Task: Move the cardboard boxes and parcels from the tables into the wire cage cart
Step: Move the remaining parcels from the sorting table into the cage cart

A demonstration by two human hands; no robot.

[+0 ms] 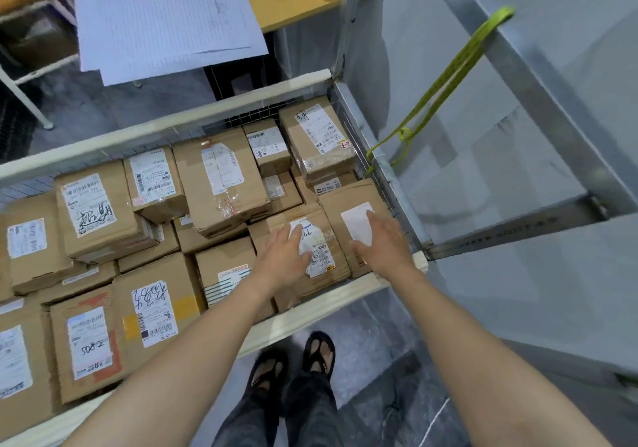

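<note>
As the left hand (286,257) lies open on one box (322,251) and the right hand (383,243) likewise on its neighbour (345,200), both seem stiff, light, best gripped by opposite edges.

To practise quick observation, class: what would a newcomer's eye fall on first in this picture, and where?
Two open hands, the left hand and right hand, lie flat on cardboard boxes in the near right corner of the wire cage cart. Labelled boxes pack the cart, some marked in black pen. A yellow-green strap runs up from its right side.
</note>
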